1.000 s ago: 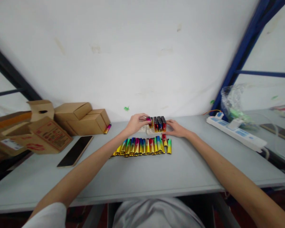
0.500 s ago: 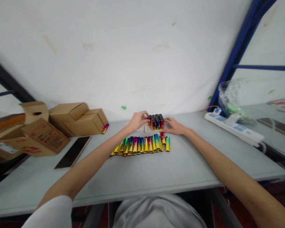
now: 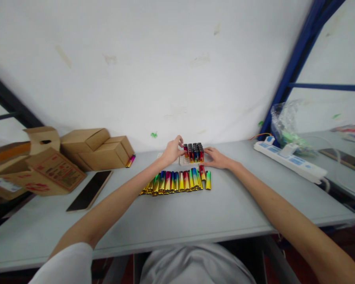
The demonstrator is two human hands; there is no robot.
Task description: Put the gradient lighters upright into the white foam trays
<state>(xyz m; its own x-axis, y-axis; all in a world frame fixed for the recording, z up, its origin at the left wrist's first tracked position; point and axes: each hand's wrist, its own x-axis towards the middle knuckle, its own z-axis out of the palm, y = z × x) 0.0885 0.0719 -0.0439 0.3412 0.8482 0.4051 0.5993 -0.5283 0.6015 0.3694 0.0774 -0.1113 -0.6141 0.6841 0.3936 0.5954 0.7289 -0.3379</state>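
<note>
A block of shiny tubes with black ends [image 3: 196, 153] stands upright in rows, coloured red, blue and gold, at the right part of a whitish holder [image 3: 182, 161]. My left hand [image 3: 172, 152] is at its left side, thumb and forefinger apart beside an upright red tube [image 3: 186, 150]. My right hand [image 3: 217, 158] rests at the right side of the block, thumb and fingers spread, fingertips touching or very near it. In front lies a row of similar gold-bottomed tubes [image 3: 173, 182] on the table. A red tube [image 3: 202, 172] and a green-yellow tube [image 3: 208, 180] lie at its right end.
Cardboard boxes [image 3: 97, 152], one of them open [image 3: 55, 173], stand at the left with a single tube [image 3: 130, 161] beside them. A dark phone-like slab [image 3: 90, 191] lies nearby. On the right are a white power strip [image 3: 290, 161] and clear plastic wrap [image 3: 286, 122]. A wall closes the back.
My left forefinger has lifted off the red tube at the left of the block, and the tube now stands by itself. My right hand has stayed in place.
</note>
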